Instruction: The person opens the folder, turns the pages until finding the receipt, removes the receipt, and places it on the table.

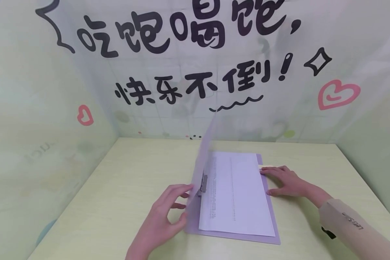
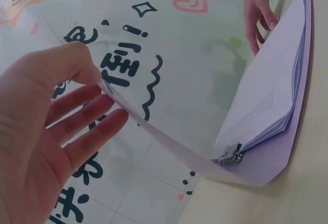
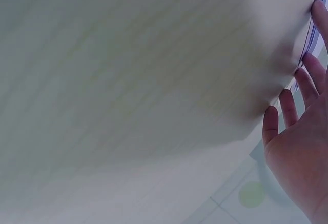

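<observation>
A purple folder (image 1: 247,238) lies on the table with its cover (image 1: 204,153) raised nearly upright. A stack of white printed sheets (image 1: 243,195) lies inside, and a metal clip (image 1: 204,183) sits at their left edge. My left hand (image 1: 164,213) pinches the cover's free edge; in the left wrist view the cover (image 2: 169,144) bends away from thumb and forefinger, the other fingers extended. My right hand (image 1: 289,182) rests at the folder's right side, fingertips along its edge, as the right wrist view also shows. A small pale yellow strip (image 1: 265,167) shows by its fingers.
The pale wooden table (image 1: 133,169) extends around the folder on both sides. Behind it stands a printed backdrop (image 1: 169,122) with large black lettering and pink hearts. Side panels (image 1: 373,137) border the table left and right.
</observation>
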`<control>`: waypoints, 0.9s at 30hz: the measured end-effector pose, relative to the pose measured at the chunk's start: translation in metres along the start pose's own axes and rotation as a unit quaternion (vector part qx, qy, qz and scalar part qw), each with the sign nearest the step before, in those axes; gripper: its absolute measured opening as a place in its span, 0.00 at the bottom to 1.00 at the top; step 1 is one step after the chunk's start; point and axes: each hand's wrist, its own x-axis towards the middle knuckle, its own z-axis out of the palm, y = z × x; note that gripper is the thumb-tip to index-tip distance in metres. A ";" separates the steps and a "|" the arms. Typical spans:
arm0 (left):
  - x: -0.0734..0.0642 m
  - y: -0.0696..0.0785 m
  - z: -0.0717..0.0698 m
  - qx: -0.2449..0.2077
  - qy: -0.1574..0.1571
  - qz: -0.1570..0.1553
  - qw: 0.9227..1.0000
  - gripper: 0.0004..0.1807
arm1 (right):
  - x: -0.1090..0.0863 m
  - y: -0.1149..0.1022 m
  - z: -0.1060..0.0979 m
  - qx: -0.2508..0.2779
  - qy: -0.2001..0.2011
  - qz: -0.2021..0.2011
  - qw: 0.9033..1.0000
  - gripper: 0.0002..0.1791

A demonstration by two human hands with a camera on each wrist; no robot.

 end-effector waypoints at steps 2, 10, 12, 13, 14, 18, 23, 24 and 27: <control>0.002 0.005 -0.004 0.000 0.018 0.010 1.000 0.39 | 0.000 0.001 0.001 0.000 -0.001 0.002 1.000 0.39; 0.002 0.005 -0.017 -0.018 0.072 0.040 0.996 0.35 | -0.001 0.003 0.002 -0.006 -0.004 0.008 1.000 0.39; -0.001 -0.003 -0.019 -0.026 0.087 0.044 0.995 0.34 | -0.001 0.003 0.002 -0.007 -0.002 0.004 1.000 0.39; -0.003 -0.008 -0.020 -0.030 0.094 0.044 0.994 0.33 | -0.002 0.003 0.002 -0.009 -0.001 0.002 1.000 0.39; -0.005 -0.011 -0.021 -0.035 0.102 0.043 0.993 0.33 | -0.002 0.003 0.002 -0.008 0.001 0.000 1.000 0.39; -0.009 -0.018 -0.029 -0.054 0.127 0.039 0.990 0.31 | -0.002 0.002 0.001 -0.009 0.005 -0.006 1.000 0.38; -0.014 -0.021 -0.040 -0.078 0.149 0.034 0.985 0.31 | -0.002 0.000 0.001 -0.008 0.011 -0.011 1.000 0.38; -0.015 -0.021 -0.042 -0.086 0.153 0.031 0.984 0.31 | -0.002 0.000 0.001 -0.008 0.013 -0.011 1.000 0.37; -0.019 -0.023 -0.048 -0.113 0.166 0.016 0.979 0.33 | -0.002 0.000 0.001 -0.009 0.008 -0.008 1.000 0.38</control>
